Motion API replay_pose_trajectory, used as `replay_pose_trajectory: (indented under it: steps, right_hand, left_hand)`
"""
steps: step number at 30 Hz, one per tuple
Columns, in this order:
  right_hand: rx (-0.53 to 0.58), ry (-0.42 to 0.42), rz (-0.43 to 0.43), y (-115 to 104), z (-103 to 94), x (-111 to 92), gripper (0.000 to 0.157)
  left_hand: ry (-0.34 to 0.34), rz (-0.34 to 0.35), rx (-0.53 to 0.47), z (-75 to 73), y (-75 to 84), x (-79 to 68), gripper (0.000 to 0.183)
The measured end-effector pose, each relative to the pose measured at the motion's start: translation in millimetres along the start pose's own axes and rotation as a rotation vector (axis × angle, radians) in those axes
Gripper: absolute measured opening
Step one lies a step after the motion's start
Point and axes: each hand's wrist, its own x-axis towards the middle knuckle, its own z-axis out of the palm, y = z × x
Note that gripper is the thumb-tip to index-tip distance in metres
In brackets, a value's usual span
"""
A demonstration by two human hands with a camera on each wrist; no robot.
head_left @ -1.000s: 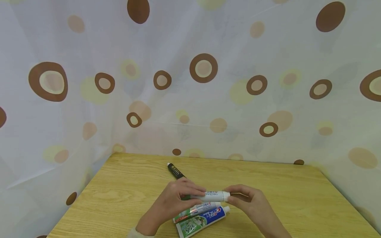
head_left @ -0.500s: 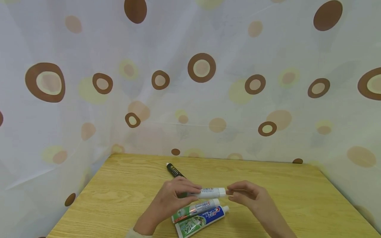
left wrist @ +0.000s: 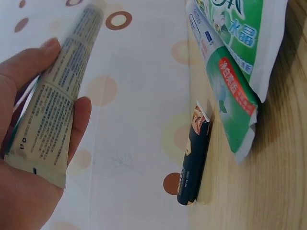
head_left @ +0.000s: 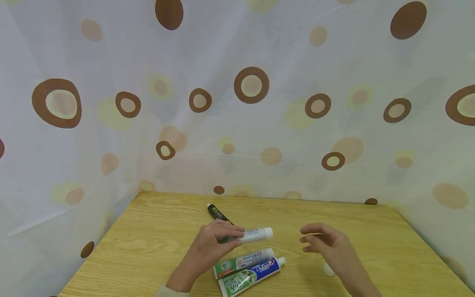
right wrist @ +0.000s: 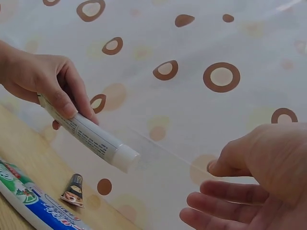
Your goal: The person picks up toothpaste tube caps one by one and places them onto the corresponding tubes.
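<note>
My left hand (head_left: 208, 247) grips a whitish toothpaste tube (head_left: 255, 235) above the table, its white-capped end pointing right. The left wrist view shows the tube's printed back and flat crimped end, with thumb and fingers round it. My right hand (head_left: 330, 241) hangs apart from the tube, fingers loosely bent around nothing; the right wrist view shows a gap between this hand and the tube's cap (right wrist: 125, 158). Under the held tube, a green-and-silver toothpaste tube (head_left: 246, 260) lies beside a blue-and-green toothpaste tube (head_left: 256, 274) on the table.
A small black tube (head_left: 219, 213) with a white end lies behind my left hand. Near my right forearm sits a small round white thing (head_left: 328, 270), partly covered by the arm. A spotted curtain (head_left: 252, 123) surrounds the wood-grain table (head_left: 159, 231).
My right hand has let go of the held tube's capped end and moved away to the right. My left hand has drawn the tube slightly left and up. The white thing has come into view.
</note>
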Motion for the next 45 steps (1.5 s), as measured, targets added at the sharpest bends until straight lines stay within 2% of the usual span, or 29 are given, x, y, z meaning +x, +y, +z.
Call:
replay_pose_trajectory:
  steps: [4,6,13,18,21,25,28,40,45]
  right_hand:
    - [-0.031,0.025,0.002,3,-7.4,1,0.035]
    - [-0.050,0.032,-0.003,5,-11.2,1,0.035]
    - [-0.126,0.044,0.057,10,-22.5,3,0.037]
    - [-0.252,0.021,0.115,14,-31.4,4,0.037]
    - [-0.312,0.015,0.139,16,-35.3,4,0.035]
    - [-0.372,0.003,0.127,19,-39.4,5,0.035]
    - [-0.411,-0.007,0.108,22,-40.7,6,0.034]
    - [-0.443,0.002,0.109,29,-41.4,7,0.027]
    - [-0.492,0.008,0.073,34,-41.3,8,0.026]
  left_hand:
    - [0.049,-0.057,0.094,-0.5,-2.5,0.5,0.024]
    - [0.053,-0.081,0.109,-0.8,-4.2,0.5,0.023]
    - [0.008,-0.124,0.127,0.5,-13.0,-0.9,0.024]
    - [-0.011,-0.128,0.192,1.4,-18.0,-2.7,0.029]
    - [-0.025,-0.155,0.182,1.4,-19.8,-3.7,0.029]
    - [-0.046,-0.229,0.128,0.8,-21.3,-3.9,0.026]
    - [-0.061,-0.273,0.126,0.4,-22.1,-4.6,0.025]
    - [-0.121,-0.326,0.187,3.3,-30.4,-10.5,0.023]
    - [-0.132,-0.352,0.200,4.6,-34.2,-11.1,0.021]
